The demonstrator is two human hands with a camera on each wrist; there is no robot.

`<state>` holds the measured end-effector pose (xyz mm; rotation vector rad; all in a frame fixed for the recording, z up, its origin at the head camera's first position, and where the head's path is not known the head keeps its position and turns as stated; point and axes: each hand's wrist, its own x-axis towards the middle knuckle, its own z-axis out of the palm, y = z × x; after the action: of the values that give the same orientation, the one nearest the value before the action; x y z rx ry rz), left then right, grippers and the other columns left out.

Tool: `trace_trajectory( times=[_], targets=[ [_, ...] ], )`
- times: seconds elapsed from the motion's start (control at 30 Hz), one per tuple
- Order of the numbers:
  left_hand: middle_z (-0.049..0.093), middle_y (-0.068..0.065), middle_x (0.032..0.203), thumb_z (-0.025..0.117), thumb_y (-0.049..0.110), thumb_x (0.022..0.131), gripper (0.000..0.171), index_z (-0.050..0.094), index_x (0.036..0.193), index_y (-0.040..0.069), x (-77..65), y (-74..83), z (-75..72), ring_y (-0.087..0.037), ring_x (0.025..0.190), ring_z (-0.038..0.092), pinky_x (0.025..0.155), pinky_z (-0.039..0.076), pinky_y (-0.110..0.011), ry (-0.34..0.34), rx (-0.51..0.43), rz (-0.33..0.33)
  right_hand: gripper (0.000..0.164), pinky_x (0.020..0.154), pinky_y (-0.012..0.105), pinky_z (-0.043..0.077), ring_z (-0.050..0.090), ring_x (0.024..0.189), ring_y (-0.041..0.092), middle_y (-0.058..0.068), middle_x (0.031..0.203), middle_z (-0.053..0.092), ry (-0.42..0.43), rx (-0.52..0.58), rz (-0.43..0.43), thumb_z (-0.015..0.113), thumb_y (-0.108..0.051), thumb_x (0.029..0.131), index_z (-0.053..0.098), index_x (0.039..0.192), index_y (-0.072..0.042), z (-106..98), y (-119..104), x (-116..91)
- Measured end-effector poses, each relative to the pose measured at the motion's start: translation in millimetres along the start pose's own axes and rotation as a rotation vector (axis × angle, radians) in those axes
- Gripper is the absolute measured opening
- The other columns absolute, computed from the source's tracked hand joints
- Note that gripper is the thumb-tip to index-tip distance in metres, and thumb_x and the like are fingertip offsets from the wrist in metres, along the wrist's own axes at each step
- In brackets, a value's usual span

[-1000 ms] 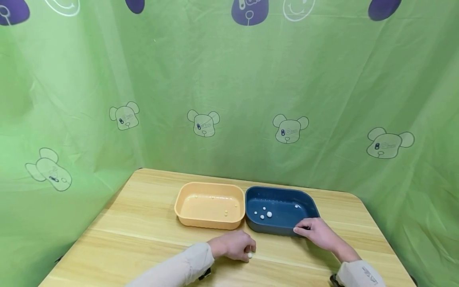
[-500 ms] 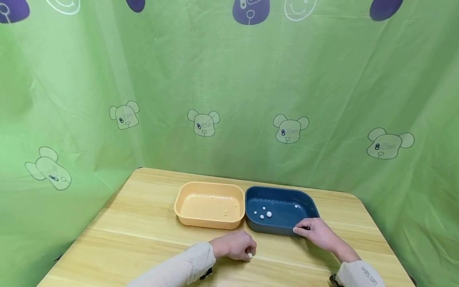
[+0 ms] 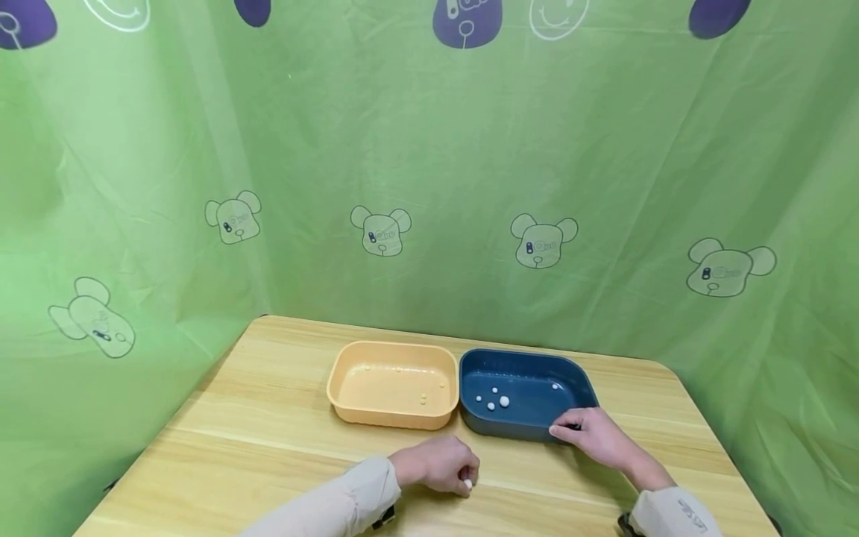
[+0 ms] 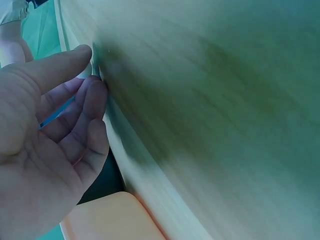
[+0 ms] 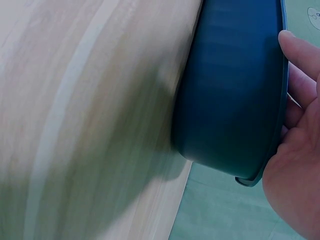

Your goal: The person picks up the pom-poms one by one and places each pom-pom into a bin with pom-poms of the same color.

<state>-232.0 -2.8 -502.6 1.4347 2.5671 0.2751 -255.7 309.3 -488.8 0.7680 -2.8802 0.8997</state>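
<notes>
In the head view my left hand point(image 3: 439, 464) is low over the table in front of the boxes. It pinches a small white ball point(image 3: 468, 484) between thumb and curled fingers. The left wrist view shows the thumb and fingertips meeting around that ball point(image 4: 87, 71), which is mostly hidden. My right hand point(image 3: 590, 434) holds the near right corner of the dark blue box point(image 3: 510, 430). Seen from the right wrist, the thumb point(image 5: 292, 42) lies over the rim and the other fingers are behind the wall. Several white balls of differing size lie inside the blue box, the largest ball point(image 3: 504, 401) among them.
An orange box point(image 3: 392, 419) stands against the left side of the blue one, with several tiny yellowish balls inside. Both rest on a wood-grain table point(image 3: 268, 418). Green printed fabric point(image 3: 443, 149) hangs behind and at both sides.
My left hand has sunk very slightly toward the near edge with the white ball, which is now more covered by the fingers. The right hand and both boxes stay put.
</notes>
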Motion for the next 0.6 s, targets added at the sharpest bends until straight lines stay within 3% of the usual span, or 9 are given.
trace_trajectory(
  times=[0.2,0.6],
  targets=[
    [0.048,0.019,0.066,0.075,0.024,0.081,0.016,0.060,0.076,0.022,-0.8,4.2,0.5,0.007,0.061,0.042,0.057,0.033,-0.007,0.009,-0.005,0.028,0.014,0.067,0.026,0.050,0.060,0.079,0.005,-0.013,0.083,0.066,-0.003,0.008,0.011,0.065,-0.032,0.089,0.073,0.087,-0.020,0.4,0.9,0.0],
    [0.049,0.019,0.068,0.073,0.024,0.082,0.009,0.065,0.080,0.022,0.5,8.6,-3.1,0.006,0.063,0.044,0.059,0.034,-0.007,0.048,-0.036,0.020,0.016,0.068,0.027,0.050,0.061,0.079,0.006,-0.013,0.084,0.066,-0.010,-0.010,0.022,0.065,-0.034,0.089,0.073,0.087,-0.020,0.6,-0.5,0.2]
  ],
)
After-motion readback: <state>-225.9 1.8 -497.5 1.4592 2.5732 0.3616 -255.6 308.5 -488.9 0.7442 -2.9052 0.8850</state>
